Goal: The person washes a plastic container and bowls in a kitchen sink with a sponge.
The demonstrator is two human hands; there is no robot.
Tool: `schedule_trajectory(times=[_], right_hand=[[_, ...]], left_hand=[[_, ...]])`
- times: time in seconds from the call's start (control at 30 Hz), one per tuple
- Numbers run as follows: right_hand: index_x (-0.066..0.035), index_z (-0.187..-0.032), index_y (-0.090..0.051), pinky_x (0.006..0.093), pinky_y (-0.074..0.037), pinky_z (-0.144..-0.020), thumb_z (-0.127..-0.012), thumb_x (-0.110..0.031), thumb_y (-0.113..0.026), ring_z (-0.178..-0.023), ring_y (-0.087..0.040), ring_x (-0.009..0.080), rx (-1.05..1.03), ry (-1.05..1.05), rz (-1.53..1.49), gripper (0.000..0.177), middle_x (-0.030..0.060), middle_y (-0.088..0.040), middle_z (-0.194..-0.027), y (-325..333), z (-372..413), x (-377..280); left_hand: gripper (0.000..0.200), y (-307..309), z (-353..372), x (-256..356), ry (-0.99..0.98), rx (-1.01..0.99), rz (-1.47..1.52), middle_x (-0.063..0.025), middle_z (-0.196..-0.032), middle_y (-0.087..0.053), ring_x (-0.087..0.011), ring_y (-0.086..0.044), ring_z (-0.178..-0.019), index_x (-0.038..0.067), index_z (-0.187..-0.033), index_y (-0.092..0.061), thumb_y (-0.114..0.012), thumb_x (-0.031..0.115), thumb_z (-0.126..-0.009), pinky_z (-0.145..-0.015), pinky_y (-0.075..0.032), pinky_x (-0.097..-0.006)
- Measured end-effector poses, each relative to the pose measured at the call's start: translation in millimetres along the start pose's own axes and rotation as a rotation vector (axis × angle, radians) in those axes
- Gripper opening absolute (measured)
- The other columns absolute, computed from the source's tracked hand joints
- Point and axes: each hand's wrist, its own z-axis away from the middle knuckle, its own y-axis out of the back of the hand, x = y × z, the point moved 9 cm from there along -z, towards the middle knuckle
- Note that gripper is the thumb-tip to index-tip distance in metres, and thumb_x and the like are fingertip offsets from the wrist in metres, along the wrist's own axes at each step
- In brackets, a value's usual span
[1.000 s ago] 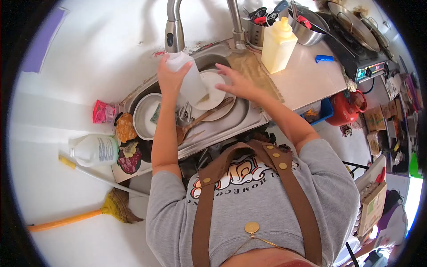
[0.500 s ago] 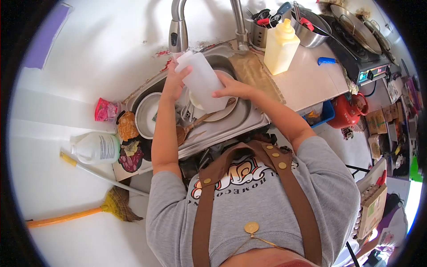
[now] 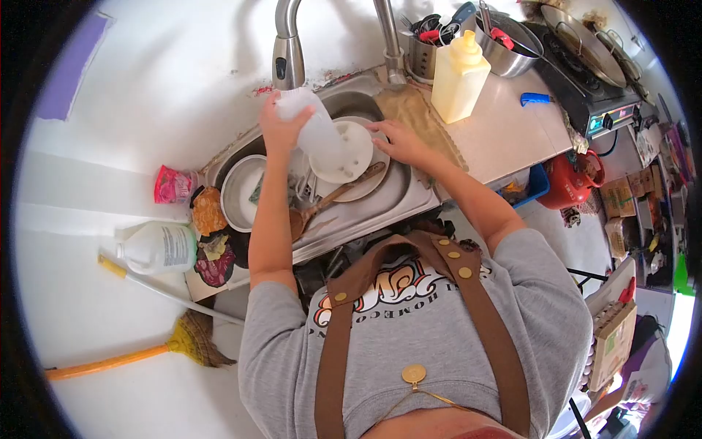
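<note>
Under the faucet (image 3: 289,62), my left hand (image 3: 284,128) is wrapped round the neck end of a translucent white bottle (image 3: 316,135), which tilts over the sink (image 3: 322,249). My right hand (image 3: 398,143) is off the bottle, fingers apart, at the right side of the white plates (image 3: 358,150). Below the bottle lie those plates, a wooden spoon (image 3: 340,194) and some metal utensils. A round metal pan (image 3: 238,192) sits in the left part of the sink.
A yellow squeeze bottle (image 3: 461,80) stands on the right counter (image 3: 504,135), near a utensil holder (image 3: 423,58), a metal pot (image 3: 512,55) and a stove (image 3: 585,88). To the left are a plastic jug (image 3: 157,247), a pink packet (image 3: 174,184) and a broom (image 3: 194,338).
My right hand has let go of the white bottle and moved slightly right and up, its fingers now apart. The bottle, still in my left hand, has shifted a little left.
</note>
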Motion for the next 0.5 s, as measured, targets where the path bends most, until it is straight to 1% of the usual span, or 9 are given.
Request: schedule_trajectory(times=[0.07,0.13,0.2,0.23,0.33,0.37,0.43,0.47,0.5], right_hand=[[-0.008,-0.121,-0.055,0.0407,-0.041,-0.095,-0.088,-0.026,-0.055,-0.110,-0.053,0.0331,0.010,0.007,-0.009,0.037,0.0170,-0.057,-0.116,0,1,2],[-0.008,-0.120,-0.056,0.0404,-0.042,-0.094,-0.088,-0.027,-0.056,-0.109,-0.053,0.0334,-0.019,-0.056,-0.058,0.037,0.0169,-0.057,-0.117,-1,3,6],[-0.007,-0.122,-0.054,0.0401,-0.042,-0.095,-0.088,-0.030,-0.057,-0.108,-0.054,0.0336,-0.030,-0.073,-0.080,0.041,0.0169,-0.057,-0.118,0,0,7],[-0.007,-0.124,-0.052,0.0399,-0.042,-0.095,-0.087,-0.032,-0.058,-0.109,-0.054,0.0336,-0.033,-0.063,-0.077,0.045,0.0168,-0.057,-0.119,-1,-1,7],[-0.005,-0.132,-0.044,0.0396,-0.040,-0.098,-0.081,-0.039,-0.065,-0.113,-0.052,0.0338,-0.056,-0.042,-0.108,0.065,0.0193,-0.054,-0.123,5,2,-8],[-0.004,-0.135,-0.040,0.0395,-0.039,-0.099,-0.079,-0.042,-0.068,-0.115,-0.051,0.0339,-0.061,-0.032,-0.124,0.073,0.0206,-0.053,-0.125,7,0,-16],[-0.002,-0.138,-0.033,0.0397,-0.037,-0.101,-0.072,-0.045,-0.074,-0.118,-0.048,0.0350,0.059,0.154,-0.144,0.088,0.0228,-0.050,-0.127,8,-6,-39],[-0.001,-0.140,-0.030,0.0398,-0.036,-0.102,-0.069,-0.046,-0.076,-0.120,-0.047,0.0355,0.118,0.244,-0.154,0.096,0.0240,-0.048,-0.129,8,-6,-51],[-0.001,-0.140,-0.028,0.0401,-0.036,-0.103,-0.068,-0.046,-0.077,-0.121,-0.046,0.0361,0.111,0.174,-0.165,0.098,0.0244,-0.046,-0.130,3,-8,-47]], left_hand=[[0.085,-3,-3,-10,-0.011,0.005,-0.038,-0.0200,-0.119,-0.050,-0.0289,-0.051,-0.111,-0.003,-0.128,-0.043,-0.084,0.035,-0.064,-0.091,-0.044,-0.0400],[0.085,-11,2,-26,0.229,0.010,0.347,-0.0210,-0.120,-0.050,-0.0294,-0.051,-0.109,-0.005,-0.125,-0.045,-0.084,0.038,-0.063,-0.090,-0.045,-0.0397],[0.083,-1,1,-1,0.019,0.049,-0.033,-0.0199,-0.120,-0.050,-0.0275,-0.051,-0.108,-0.005,-0.125,-0.045,-0.084,0.037,-0.064,-0.089,-0.045,-0.0382],[0.082,2,3,12,-0.085,0.068,-0.222,-0.0194,-0.120,-0.050,-0.0266,-0.051,-0.108,-0.005,-0.125,-0.045,-0.084,0.037,-0.065,-0.088,-0.046,-0.0374],[0.082,1,10,-4,0.191,0.106,0.324,-0.0190,-0.119,-0.050,-0.0265,-0.050,-0.108,-0.004,-0.124,-0.046,-0.084,0.038,-0.065,-0.088,-0.045,-0.0374],[0.080,7,7,-1,0.133,0.149,0.212,-0.0183,-0.119,-0.050,-0.0260,-0.051,-0.107,-0.004,-0.123,-0.046,-0.083,0.037,-0.066,-0.088,-0.045,-0.0375],[0.076,14,8,4,0.022,0.229,-0.013,-0.0168,-0.119,-0.050,-0.0251,-0.052,-0.106,-0.002,-0.123,-0.045,-0.082,0.034,-0.069,-0.088,-0.045,-0.0376],[0.076,11,10,-5,0.070,0.242,0.093,-0.0158,-0.120,-0.050,-0.0251,-0.052,-0.106,-0.001,-0.125,-0.044,-0.082,0.035,-0.069,-0.088,-0.045,-0.0380],[0.075,5,14,-4,0.119,0.258,0.199,-0.0148,-0.120,-0.050,-0.0250,-0.053,-0.106,0.001,-0.126,-0.042,-0.081,0.035,-0.070,-0.088,-0.045,-0.0383]])
